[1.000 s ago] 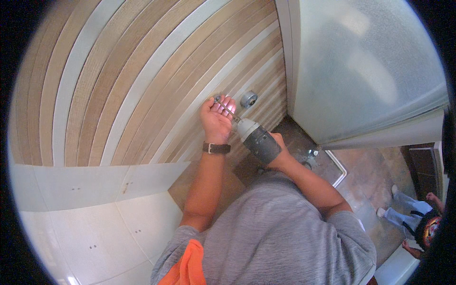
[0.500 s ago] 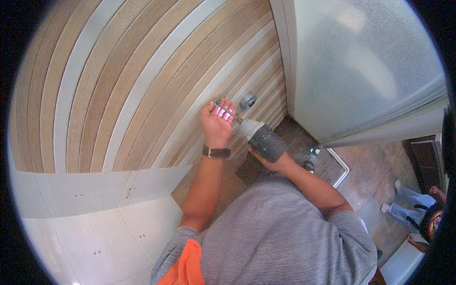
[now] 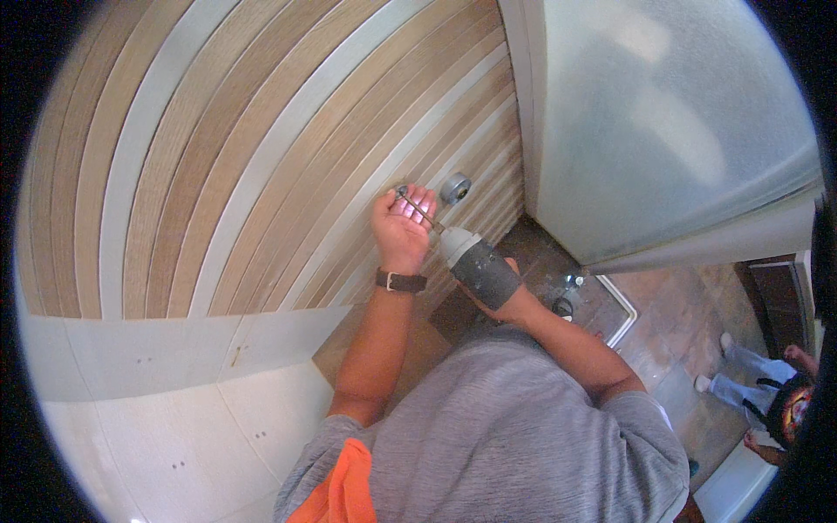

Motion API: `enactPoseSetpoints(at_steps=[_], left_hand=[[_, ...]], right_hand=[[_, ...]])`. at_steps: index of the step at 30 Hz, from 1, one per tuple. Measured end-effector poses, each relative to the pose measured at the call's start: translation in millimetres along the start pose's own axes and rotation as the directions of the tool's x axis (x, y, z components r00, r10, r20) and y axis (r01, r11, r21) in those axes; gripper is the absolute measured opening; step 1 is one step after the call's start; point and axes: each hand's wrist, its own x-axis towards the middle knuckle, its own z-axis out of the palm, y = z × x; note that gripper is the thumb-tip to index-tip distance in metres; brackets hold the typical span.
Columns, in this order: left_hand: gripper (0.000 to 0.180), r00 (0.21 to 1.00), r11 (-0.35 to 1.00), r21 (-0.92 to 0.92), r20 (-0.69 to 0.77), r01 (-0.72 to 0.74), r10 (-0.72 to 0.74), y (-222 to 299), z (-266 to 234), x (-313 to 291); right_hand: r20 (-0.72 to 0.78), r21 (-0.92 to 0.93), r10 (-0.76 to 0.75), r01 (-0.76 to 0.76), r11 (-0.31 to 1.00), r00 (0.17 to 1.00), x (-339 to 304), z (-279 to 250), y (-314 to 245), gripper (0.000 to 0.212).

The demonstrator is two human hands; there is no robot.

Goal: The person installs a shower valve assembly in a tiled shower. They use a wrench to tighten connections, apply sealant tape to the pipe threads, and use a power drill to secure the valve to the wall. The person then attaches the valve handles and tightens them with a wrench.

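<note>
My right hand point(image 3: 516, 301) grips a black and light-grey power drill point(image 3: 485, 272), tilted toward the wall. Its long thin bit point(image 3: 421, 211) reaches across my left palm to a small grey metal fitting point(image 3: 401, 191) at the wall. Palm up, my left hand point(image 3: 404, 234) has its thumb and forefinger around that fitting, while the other fingers lie fairly straight, lit by a bright glow. How firmly the fitting is pinched is hard to see. Just right of my fingertips, a round metal flange point(image 3: 455, 187) sticks out from the wall.
Wood-look and white stripes cover the wall point(image 3: 253, 166). A frosted panel point(image 3: 663, 113) stands at right. Below it, a white-edged frame point(image 3: 626, 314) lies near small items on the floor. Another person point(image 3: 758, 388) is at lower right. An orange cloth point(image 3: 342, 484) hangs by my left shoulder.
The drill's body has shifted slightly left and down in view, and my right hand has turned a little with it. My left hand stays at the fitting.
</note>
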Motion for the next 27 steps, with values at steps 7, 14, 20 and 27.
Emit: enactPoseSetpoints(at_steps=[7, 14, 20, 27], left_hand=[[0.04, 0.998, 1.0, -0.023, -0.057, -0.013, 0.011, -4, 7, -5], [0.04, 0.999, 0.999, -0.021, -0.021, -0.035, 0.034, -6, -2, 1], [0.039, 0.998, 0.998, -0.057, 0.053, 0.028, -0.025, -4, 1, -1], [0.039, 0.991, 0.988, -0.13, 0.111, 0.085, -0.07, 9, 4, -7]], right_hand=[[-0.065, -0.077, -0.029, 0.024, 0.997, 0.997, 2, -2, -3, 0.034], [0.112, 0.352, 0.271, -0.293, 0.889, 0.956, 11, -18, -2, 0.037], [0.157, 0.387, 0.333, -0.368, 0.845, 0.93, 18, -32, 1, 0.036], [0.199, 0.386, 0.348, -0.4, 0.831, 0.916, 20, -38, -1, 0.043]])
